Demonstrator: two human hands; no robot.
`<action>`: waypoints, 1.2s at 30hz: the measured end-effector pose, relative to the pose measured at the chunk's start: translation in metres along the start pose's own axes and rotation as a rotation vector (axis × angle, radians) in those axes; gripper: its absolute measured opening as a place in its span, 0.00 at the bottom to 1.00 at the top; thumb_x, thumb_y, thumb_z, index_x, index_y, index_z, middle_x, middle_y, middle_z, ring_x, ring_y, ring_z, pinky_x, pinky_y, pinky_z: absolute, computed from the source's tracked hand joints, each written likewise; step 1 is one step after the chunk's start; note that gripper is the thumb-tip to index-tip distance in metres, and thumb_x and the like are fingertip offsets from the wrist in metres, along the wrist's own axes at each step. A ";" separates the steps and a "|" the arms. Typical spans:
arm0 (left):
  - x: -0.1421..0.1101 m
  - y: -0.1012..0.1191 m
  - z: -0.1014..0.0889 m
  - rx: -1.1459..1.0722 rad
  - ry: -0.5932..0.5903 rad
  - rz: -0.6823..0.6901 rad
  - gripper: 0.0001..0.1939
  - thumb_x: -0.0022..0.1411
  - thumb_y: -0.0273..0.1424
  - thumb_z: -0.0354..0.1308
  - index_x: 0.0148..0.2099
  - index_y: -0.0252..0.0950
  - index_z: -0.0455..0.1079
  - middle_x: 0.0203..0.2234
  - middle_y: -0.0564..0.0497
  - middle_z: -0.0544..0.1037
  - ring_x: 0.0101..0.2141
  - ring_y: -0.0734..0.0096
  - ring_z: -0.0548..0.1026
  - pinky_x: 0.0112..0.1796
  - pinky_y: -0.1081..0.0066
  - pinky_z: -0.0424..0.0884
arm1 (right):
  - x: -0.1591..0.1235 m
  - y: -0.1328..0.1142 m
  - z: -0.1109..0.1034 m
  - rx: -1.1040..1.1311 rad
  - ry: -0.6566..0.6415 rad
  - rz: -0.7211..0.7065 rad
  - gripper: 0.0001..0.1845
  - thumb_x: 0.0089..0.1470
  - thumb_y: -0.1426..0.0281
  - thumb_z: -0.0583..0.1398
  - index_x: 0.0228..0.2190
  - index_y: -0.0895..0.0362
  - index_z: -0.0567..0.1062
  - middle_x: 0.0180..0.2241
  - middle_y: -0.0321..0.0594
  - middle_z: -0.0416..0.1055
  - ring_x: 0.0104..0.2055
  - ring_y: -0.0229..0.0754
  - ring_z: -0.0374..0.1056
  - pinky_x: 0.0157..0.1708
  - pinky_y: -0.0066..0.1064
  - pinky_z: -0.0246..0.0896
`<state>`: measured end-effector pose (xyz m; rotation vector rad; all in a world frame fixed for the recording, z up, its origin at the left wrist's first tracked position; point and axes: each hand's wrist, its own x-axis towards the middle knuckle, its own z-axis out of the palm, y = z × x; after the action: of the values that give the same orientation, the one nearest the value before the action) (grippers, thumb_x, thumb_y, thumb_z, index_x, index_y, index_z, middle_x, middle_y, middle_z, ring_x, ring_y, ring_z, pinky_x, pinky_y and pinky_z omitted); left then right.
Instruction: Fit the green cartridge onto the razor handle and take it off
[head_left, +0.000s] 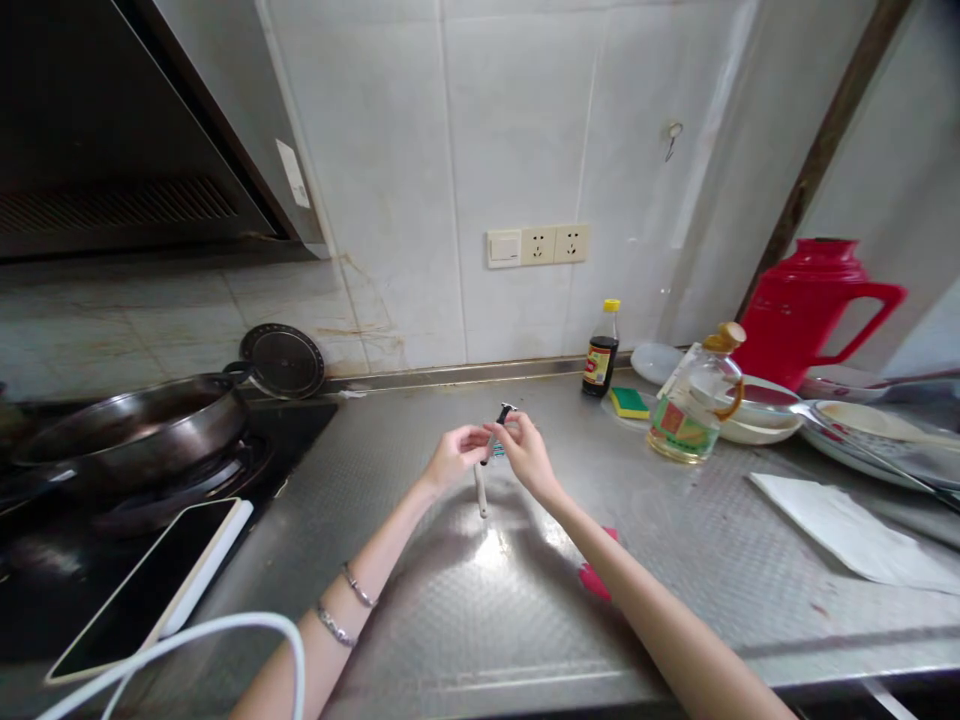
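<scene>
I have the black tool (pixel 503 415) pinched between the narrowed fingers of my left hand (pixel 455 458) and right hand (pixel 529 458) over the worktop (pixel 397 425), its long axis one-to-seven o'clock, the pale handle (pixel 481 492) near, at six.

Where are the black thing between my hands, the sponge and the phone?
Black thing (pixel 502 414): head view, on its upper part, above the fingers.
Sponge (pixel 631 403): head view, on its green face.
Phone (pixel 144 592): head view, on its dark screen.
</scene>
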<state>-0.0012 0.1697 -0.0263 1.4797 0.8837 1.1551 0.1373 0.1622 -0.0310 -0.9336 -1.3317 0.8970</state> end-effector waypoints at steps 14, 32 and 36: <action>0.004 0.014 -0.010 -0.014 0.214 0.062 0.12 0.49 0.36 0.61 0.32 0.31 0.70 0.22 0.51 0.73 0.22 0.75 0.69 0.25 0.75 0.66 | -0.002 0.007 -0.002 -0.182 -0.063 0.090 0.09 0.52 0.67 0.51 0.36 0.55 0.65 0.25 0.36 0.71 0.23 0.36 0.66 0.21 0.25 0.58; 0.003 0.017 -0.009 -0.047 0.260 0.038 0.13 0.48 0.36 0.62 0.32 0.31 0.69 0.22 0.51 0.73 0.22 0.75 0.70 0.23 0.75 0.67 | -0.035 0.011 0.026 -1.179 -0.389 0.039 0.19 0.51 0.73 0.50 0.47 0.59 0.63 0.37 0.51 0.73 0.37 0.49 0.70 0.32 0.33 0.57; 0.003 0.014 -0.009 -0.046 0.246 0.050 0.13 0.49 0.37 0.62 0.32 0.31 0.69 0.22 0.51 0.73 0.22 0.75 0.70 0.23 0.74 0.67 | -0.029 0.011 0.020 -1.027 -0.368 0.028 0.23 0.48 0.74 0.53 0.48 0.60 0.64 0.33 0.48 0.73 0.35 0.46 0.69 0.31 0.30 0.55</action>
<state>-0.0096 0.1721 -0.0116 1.3470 0.9832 1.4065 0.1164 0.1400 -0.0514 -1.6033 -2.1668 0.3573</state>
